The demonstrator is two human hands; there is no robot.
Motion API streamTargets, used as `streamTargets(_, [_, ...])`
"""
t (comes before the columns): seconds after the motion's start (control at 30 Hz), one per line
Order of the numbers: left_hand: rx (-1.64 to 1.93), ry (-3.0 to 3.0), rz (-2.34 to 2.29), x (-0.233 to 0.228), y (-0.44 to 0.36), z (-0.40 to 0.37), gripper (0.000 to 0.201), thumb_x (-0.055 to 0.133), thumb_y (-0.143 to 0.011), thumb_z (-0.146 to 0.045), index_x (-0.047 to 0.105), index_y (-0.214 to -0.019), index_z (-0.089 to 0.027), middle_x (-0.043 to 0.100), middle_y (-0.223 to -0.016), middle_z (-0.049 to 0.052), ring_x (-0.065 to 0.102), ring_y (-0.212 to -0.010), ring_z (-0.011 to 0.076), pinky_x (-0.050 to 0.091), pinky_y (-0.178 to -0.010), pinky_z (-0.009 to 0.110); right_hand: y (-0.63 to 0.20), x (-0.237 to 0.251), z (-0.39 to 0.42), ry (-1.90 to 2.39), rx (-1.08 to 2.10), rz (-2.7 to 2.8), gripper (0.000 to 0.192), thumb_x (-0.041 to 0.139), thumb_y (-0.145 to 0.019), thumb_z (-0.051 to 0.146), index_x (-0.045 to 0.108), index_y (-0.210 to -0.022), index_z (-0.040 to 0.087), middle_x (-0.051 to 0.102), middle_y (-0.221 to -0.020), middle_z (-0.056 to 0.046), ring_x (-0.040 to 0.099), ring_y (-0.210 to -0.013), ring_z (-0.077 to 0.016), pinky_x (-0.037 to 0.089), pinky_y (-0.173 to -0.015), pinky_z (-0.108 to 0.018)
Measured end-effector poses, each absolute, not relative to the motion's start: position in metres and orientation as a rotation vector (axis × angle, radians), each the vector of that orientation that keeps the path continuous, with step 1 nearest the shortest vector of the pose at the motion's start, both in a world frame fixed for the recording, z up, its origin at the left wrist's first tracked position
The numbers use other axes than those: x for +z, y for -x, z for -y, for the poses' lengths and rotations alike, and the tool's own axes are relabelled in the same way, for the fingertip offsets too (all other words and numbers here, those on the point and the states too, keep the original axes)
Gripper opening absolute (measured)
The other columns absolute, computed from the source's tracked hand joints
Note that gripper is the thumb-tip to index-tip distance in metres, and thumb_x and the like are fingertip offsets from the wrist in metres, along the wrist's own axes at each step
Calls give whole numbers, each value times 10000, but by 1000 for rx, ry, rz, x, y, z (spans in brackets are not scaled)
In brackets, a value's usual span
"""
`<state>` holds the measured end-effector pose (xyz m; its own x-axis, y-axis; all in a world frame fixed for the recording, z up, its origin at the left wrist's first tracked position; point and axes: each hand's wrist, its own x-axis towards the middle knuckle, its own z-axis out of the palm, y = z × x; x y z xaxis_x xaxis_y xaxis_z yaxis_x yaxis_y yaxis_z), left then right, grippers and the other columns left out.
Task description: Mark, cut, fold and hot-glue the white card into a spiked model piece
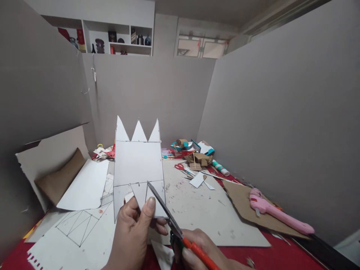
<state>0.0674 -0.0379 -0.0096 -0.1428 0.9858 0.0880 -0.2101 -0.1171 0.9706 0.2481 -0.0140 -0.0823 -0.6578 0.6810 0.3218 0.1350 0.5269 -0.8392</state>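
Note:
My left hand (132, 228) grips the lower part of a white sheet of card (138, 161), thumb in front and fingers behind. Three cut triangular points stand along the card's top edge, and pencil lines cross it. Its bottom strip has a cut notch on the left. In my right hand (204, 243) is a pair of scissors (176, 227) with an orange-red handle, partly hidden by the fingers. The blades lie across the lower right of the card, their tips at the lower pencil line. A white paper scrap (163, 255) lies beneath my hands.
Paper with drawn triangles (73, 240) lies left, near a white sheet (84, 183) and leaning cardboard (60, 153). On the pale board (202, 217) are red-handled scissors (180, 166) and scraps. A pink glue gun (281, 215) rests on brown cardboard (239, 200). Grey partitions (281, 112) surround the table.

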Motion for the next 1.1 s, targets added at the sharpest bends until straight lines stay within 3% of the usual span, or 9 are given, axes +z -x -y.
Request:
streamTargets(0.43, [1460, -1056, -1100, -7, -66, 39, 385, 695, -779, -513, 507, -629, -212, 674, -489, 8, 672, -543, 164, 513, -583, 239, -248, -89, 12, 650, 1173, 2057, 450, 429, -912, 596, 458, -724, 188, 326, -611, 32, 277, -526, -98, 316, -472, -226])
streamTargets(0.87, [1440, -1033, -1032, -6, -64, 40, 340, 689, -792, -497, 572, -688, -196, 671, -503, 20, 644, -523, 156, 510, -560, 238, -247, -77, 14, 615, 1182, 2039, 486, 437, -891, 638, 435, -696, 193, 321, -590, 32, 275, -524, -99, 305, -481, -230])
streamTargets(1.1, [1231, -1324, -901, -17, -57, 28, 311, 704, -792, -478, 607, -861, -191, 715, -803, 44, 661, -713, 170, 516, -691, 283, -246, -68, 15, 788, 1340, 1751, 530, 497, -832, 694, 489, -717, 177, 408, -626, 9, 376, -568, -111, 397, -554, -245])
